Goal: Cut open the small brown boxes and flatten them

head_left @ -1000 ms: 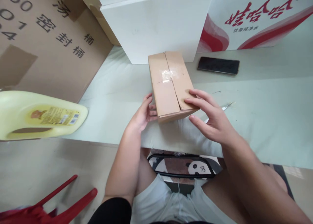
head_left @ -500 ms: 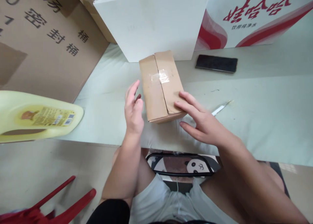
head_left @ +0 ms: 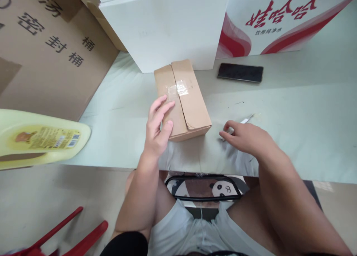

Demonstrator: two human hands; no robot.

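A small brown cardboard box [head_left: 196, 105] sits on the cloth-covered table, its two top flaps meeting at a seam. Clear tape [head_left: 182, 88] crosses that seam. My left hand [head_left: 158, 124] rests on the box's left flap with fingers apart, not wrapped round it. To the right of the box, my right hand [head_left: 242, 137] has its thumb and fingers closed round the handle of a slim white utility knife [head_left: 247, 119]. The knife lies low at the table surface, its thin tip pointing away to the upper right. My fingers hide much of its handle.
Behind the box stand a white box [head_left: 167, 29] and a white-and-red printed carton [head_left: 262, 29]. A black phone [head_left: 240, 73] lies in front of them. At left are a large brown carton [head_left: 55, 77] and a pale yellow bottle [head_left: 44, 137]. The table's front edge runs above my lap.
My left hand has moved from beside the box onto its left flap. My right hand has left the box, shifted right and closed on the utility knife. The view has shifted slightly.
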